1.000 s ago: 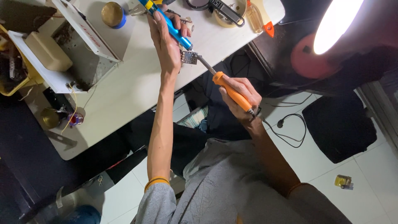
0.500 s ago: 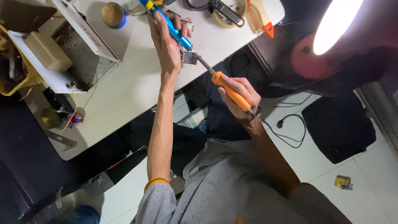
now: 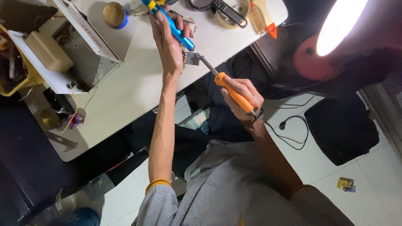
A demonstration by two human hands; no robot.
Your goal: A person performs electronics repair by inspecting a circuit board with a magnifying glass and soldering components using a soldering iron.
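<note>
Two tools met at a small circuit board (image 3: pixel 191 58) held just past the near edge of the white table (image 3: pixel 138 83). The left hand (image 3: pixel 169 39) had its fingers wrapped shut around a blue-handled tool (image 3: pixel 176 31) with a yellow band at its far end, and the board sat right beside that hand; exactly how it was pinned could not be told. The right hand (image 3: pixel 243 98) gripped the orange handle of a soldering iron (image 3: pixel 228 90), fingers closed around it, its metal tip touching the board.

Farther out on the table lay a round tin with a gold lid and blue wall (image 3: pixel 115 14), upright, near the left hand. Beside it stood a white open box (image 3: pixel 63 54) with a raised lid bearing a red printed label; inside rested a pale tan block (image 3: pixel 46 50) at one end, and the grey floor of the box looked gritty. A yellow-rimmed tray (image 3: pixel 12 83) touched the box on the far left, its contents too cluttered to name. A ring of tape (image 3: pixel 228 19) with a black clip-like tool across it lay near the table's right end, next to an orange-tipped cutter (image 3: pixel 268 25). A bright lamp (image 3: pixel 339 25) glared at upper right.
</note>
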